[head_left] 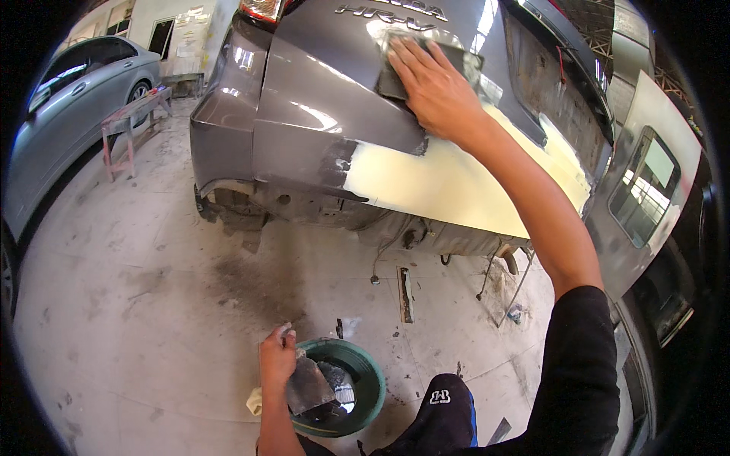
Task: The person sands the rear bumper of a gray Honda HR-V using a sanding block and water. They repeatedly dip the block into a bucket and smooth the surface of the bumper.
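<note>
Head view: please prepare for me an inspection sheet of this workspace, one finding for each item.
Surface: grey tailgate with pale yellow filler patch; floor stained.
Job's things: dark flat pad against the tailgate; green basin holding dark sheets.
Clutter: narrow dark strip on the floor.
Grip: right hand flat on the pad; left hand by the basin's left rim, fingers curled, contents unclear.
Cables: cable plug hanging below the tailgate.
Surroundings: silver car, reddish bench, windowed vehicle panel.

Pale, smudged floor (152,304) ran wide here | round green basin (374,391) sat right down low | beyond it, long dark-edged strip (405,295) lay flat | far left, worn pinkish bench (135,112) stood!
</note>
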Tool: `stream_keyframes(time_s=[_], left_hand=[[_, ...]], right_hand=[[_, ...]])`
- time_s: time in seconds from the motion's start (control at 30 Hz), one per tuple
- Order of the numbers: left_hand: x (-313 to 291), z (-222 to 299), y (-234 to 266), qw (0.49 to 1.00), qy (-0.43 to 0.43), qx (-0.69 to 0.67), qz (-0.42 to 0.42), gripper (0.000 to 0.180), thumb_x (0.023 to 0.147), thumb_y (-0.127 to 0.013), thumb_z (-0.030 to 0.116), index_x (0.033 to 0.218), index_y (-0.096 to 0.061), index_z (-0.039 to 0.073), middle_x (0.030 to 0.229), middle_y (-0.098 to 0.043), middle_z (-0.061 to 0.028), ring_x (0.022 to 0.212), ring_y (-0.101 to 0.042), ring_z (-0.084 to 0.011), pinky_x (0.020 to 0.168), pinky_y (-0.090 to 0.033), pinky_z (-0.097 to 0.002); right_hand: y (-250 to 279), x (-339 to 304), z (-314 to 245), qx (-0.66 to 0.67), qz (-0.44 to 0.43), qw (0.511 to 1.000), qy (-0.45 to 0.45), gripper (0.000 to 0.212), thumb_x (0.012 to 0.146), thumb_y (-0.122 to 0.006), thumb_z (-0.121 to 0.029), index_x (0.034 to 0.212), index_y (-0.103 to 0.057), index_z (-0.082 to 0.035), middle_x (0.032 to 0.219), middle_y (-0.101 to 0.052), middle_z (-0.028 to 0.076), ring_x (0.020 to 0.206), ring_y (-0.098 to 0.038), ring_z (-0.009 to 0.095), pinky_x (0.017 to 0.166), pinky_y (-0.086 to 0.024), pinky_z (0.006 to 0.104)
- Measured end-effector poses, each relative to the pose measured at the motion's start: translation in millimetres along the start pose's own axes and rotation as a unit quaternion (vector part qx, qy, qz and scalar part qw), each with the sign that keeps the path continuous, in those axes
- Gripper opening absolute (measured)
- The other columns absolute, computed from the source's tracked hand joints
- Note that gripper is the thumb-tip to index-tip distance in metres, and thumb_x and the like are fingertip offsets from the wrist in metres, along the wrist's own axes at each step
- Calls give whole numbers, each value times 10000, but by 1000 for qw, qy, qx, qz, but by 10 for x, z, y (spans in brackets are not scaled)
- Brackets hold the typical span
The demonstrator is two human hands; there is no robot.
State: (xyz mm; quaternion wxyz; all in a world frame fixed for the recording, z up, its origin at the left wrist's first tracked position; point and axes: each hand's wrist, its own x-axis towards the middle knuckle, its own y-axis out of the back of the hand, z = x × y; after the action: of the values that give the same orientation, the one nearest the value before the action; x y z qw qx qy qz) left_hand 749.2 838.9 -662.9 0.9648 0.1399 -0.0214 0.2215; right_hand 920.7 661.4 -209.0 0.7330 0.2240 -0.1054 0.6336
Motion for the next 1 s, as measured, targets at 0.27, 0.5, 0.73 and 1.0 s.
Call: stream_keyframes(time_s=[0.27, 0.5, 0.73, 1.0], left_hand=[[140, -364, -38, 997, -56, -18, 52, 271, 890, -597, 160, 1108, -643, 7, 802, -666, -211, 703, -659, -275, 682, -508, -366], [82, 33, 110, 997, 50, -56, -10, 289, 900, -582, 163, 1131, -635, -2, 911, -676, -240, 832, -679, -297, 752, -511, -363], [37, -25, 62, 998, 37, -47, -6, 290, 901, -579, 160, 1125, -636, -15, 971, -677, -236, 892, -677, -317, 797, -514, -365], [58, 34, 21, 1000, 17, -13, -4, 277, 896, -586, 150, 1119, -639, -5, 965, -677, -230, 872, -678, -312, 783, -513, -363]], right_hand=[[27, 307, -42, -23, 50, 998, 21, 567, 817, -610, -190, 1295, -449, 69, 1390, -427, 216, 1325, -380, 325, 1106, -279, 445], [-39, -58, -68, -11, 28, 1000, 9, 635, 828, -635, -265, 1337, -417, 46, 1414, -411, 186, 1337, -366, 296, 1124, -258, 448], [-8, -82, 101, -16, 12, 1000, -15, 631, 826, -646, -231, 1348, -412, 34, 1438, -388, 172, 1363, -335, 284, 1139, -232, 433], [16, -101, 171, 9, 11, 1000, -17, 660, 819, -651, -222, 1378, -383, 5, 1470, -356, 134, 1383, -301, 266, 1152, -210, 441]])
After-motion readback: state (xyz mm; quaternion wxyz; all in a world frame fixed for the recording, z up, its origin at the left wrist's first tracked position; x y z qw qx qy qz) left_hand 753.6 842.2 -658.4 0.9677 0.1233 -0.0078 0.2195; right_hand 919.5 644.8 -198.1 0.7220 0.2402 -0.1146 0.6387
